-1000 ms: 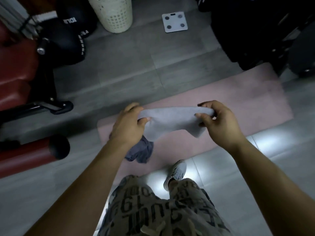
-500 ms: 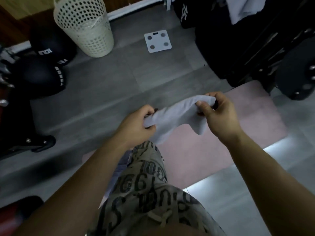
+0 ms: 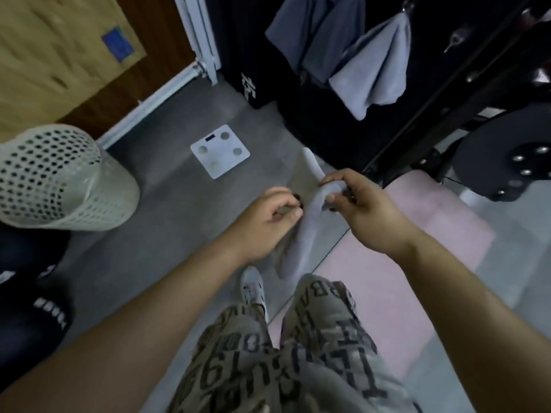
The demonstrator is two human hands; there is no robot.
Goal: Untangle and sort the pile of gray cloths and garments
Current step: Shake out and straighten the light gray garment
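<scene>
A light gray cloth hangs in front of me in a narrow, lengthwise bunch, blurred at its top. My right hand grips its upper end with curled fingers. My left hand pinches the cloth's left edge just beside it. Another light gray cloth and a darker gray garment hang on the black rack at the top right.
A pink mat lies on the gray floor to the right. A white scale lies ahead and a white mesh basket stands at the left. Black bags and a black weight plate flank me.
The view has swung up toward the rack and my legs have stepped forward. My hands have come closer together, and the cloth has gone from stretched sideways to hanging down.
</scene>
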